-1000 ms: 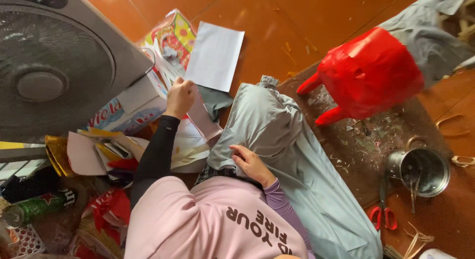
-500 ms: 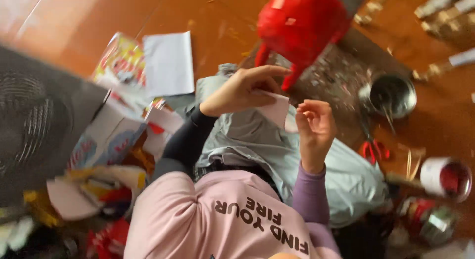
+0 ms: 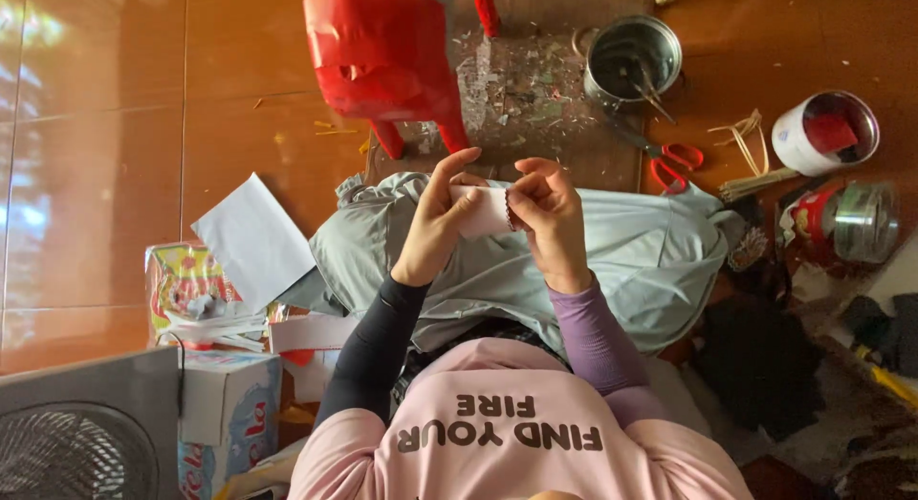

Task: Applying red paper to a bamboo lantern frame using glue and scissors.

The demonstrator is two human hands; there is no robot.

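A small white piece of paper [image 3: 484, 211] is held up over my lap between both hands. My left hand [image 3: 442, 213], in a black sleeve, pinches its left side with the thumb raised. My right hand [image 3: 547, 213], in a purple sleeve, grips its right edge with bent fingers. Beneath them a grey-green cloth [image 3: 650, 256] covers my legs. Just beyond the hands stands a red plastic stool [image 3: 382, 60] on a brown mat strewn with scraps [image 3: 526, 89].
A metal pot [image 3: 631, 55], red scissors [image 3: 677, 161], thin sticks [image 3: 746, 137], a white tin [image 3: 824, 129] and a shiny can [image 3: 849, 221] lie right. A white sheet [image 3: 253, 237], colourful boxes [image 3: 196, 290] and a fan [image 3: 76, 443] are left.
My left hand came in from the boxes at the left with the paper, and my right hand rose from my lap. Both now hold it. The view swung right.
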